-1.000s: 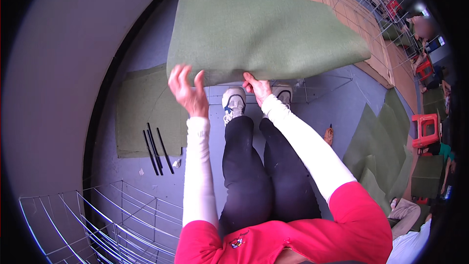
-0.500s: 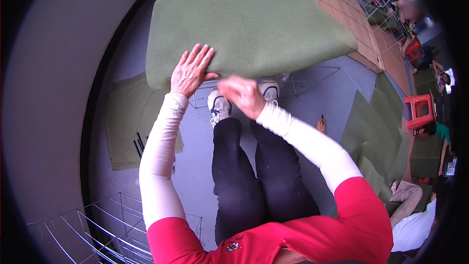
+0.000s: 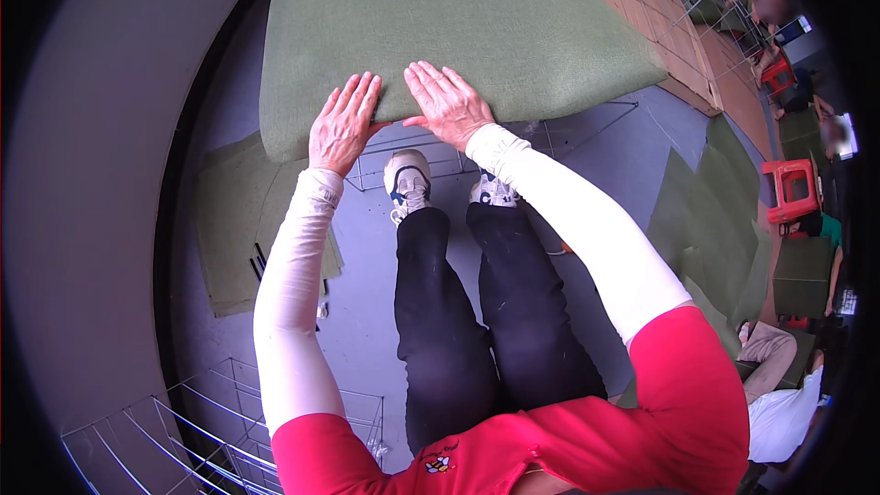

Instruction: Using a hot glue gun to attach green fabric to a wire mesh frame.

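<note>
One grey wall (image 3: 119, 174) takes up the left side of the frame. Next in size: a green sheet (image 3: 449, 27) across the upper centre, bulging slightly, its right end tapering to a point; both hands are on its lower edge. Tan board (image 3: 642, 9) at upper right, partly covered by the sheet. Overlapping green pieces (image 3: 706, 220) lie right of centre on the grey floor (image 3: 367, 339). Wire rack (image 3: 220, 431) at lower left. Flat green panel (image 3: 229, 257) on the floor at centre left, partly hidden by the left sleeve. Wire frame (image 3: 616, 104) shows below the lower edge of the sheet, upper centre; its upper part is hidden. Left hand (image 3: 344, 124), left of centre: fingers straight and close together, laid on the sheet, thumb pointing right along the edge. Right hand (image 3: 446, 105), just beside it: fingers extended on the sheet, thumb toward the left hand. Cannot tell whether either thumb presses from beneath. Red stool (image 3: 791, 191) near the right rim. Smallest: black rods (image 3: 258, 261) on the flat green panel, partly hidden by the sleeve.
</note>
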The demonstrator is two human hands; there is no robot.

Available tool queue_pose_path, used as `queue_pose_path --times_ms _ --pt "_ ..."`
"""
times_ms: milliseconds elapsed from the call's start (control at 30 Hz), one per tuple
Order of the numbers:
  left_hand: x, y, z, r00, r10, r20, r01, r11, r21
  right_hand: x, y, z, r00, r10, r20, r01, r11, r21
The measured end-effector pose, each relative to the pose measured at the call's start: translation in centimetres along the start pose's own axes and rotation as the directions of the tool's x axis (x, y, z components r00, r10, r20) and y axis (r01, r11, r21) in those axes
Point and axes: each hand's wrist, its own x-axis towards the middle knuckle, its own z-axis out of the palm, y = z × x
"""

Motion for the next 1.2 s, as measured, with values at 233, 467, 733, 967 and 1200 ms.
queue_pose_path --times_ms 233,467,733,967,1200 --pt "1.0 0.5 -1.3 0.999 -0.009 -0.035 0.009 1.0 -0.017 0.4 0.6 -1.8 0.999 0.015 0.037 -0.015 1.0 -0.011" --pt "2.0 3.1 -3.3 0.993 0.111 -0.042 -0.112 0.993 -0.03 -0.3 0.3 -2.7 0.998 0.021 0.066 -0.023 1.0 0.021" --pt "2.0 3.5 -1.4 0.996 0.085 -0.019 -0.084 0.996 0.005 -0.3 0.3 -2.6 0.999 0.025 0.033 -0.024 0.999 -0.032" --pt "0.5 2.2 -5.3 0.998 0.066 -0.01 -0.066 0.997 0.032 1.8 -1.7 -7.1 0.991 -0.013 0.134 0.021 0.998 -0.056" --pt "-1.9 -0.2 -9.2 0.996 0.091 -0.023 -0.09 0.996 0.022 6.0 -5.5 -11.1 0.96 -0.173 0.22 0.13 0.972 0.197"
